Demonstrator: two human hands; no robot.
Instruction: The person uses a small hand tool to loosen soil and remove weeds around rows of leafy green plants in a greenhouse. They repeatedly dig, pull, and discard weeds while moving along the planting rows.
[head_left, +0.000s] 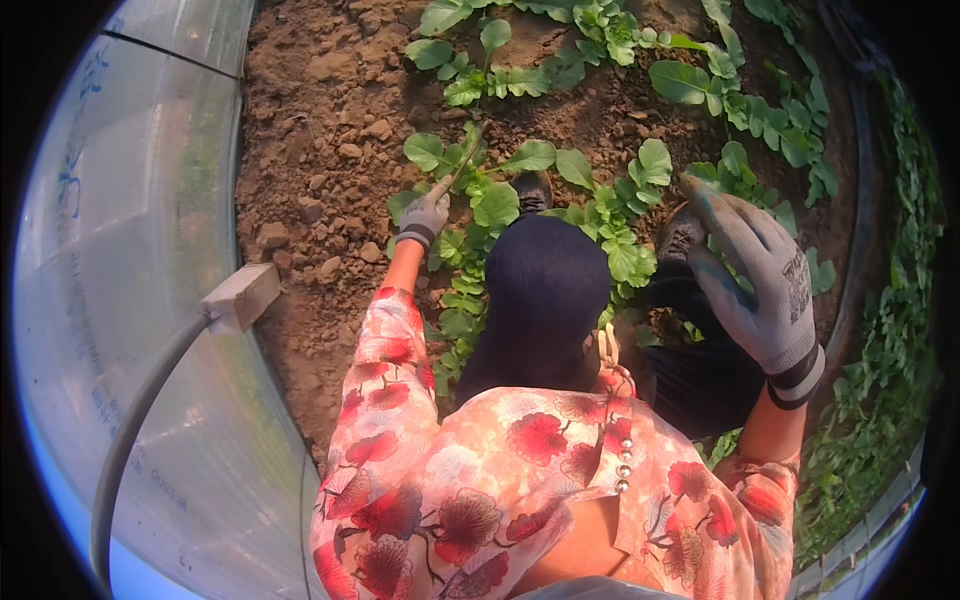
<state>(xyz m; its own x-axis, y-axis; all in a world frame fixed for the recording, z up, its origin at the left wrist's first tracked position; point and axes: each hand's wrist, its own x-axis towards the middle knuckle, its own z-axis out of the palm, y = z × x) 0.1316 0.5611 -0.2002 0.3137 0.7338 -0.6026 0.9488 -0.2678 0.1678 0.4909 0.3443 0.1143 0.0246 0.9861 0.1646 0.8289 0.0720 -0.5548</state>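
Observation:
My left hand (426, 216), in a grey knit work glove, grips a slender hand tool (466, 159). The tool slants up and to the right among lobed-leaf vegetable plants (496, 204), and its far end is hard to make out. On the right, my right hand (750, 259) is raised in a matching glove with a stained palm side. Its thumb stands apart from the fingers, and I see nothing held in it. Beneath this hand are my right shoe (681, 231) and more leafy plants (733, 169). My dark-trousered knee (547, 270) rises between the hands.
Clear plastic greenhouse film (150, 225) curves along the left, with a grey pipe (139, 420) ending in a pale block (241, 296). Cloddy brown soil (322, 172) borders the plants. A dark hose-like line (862, 202) and dense greenery (885, 390) run along the right.

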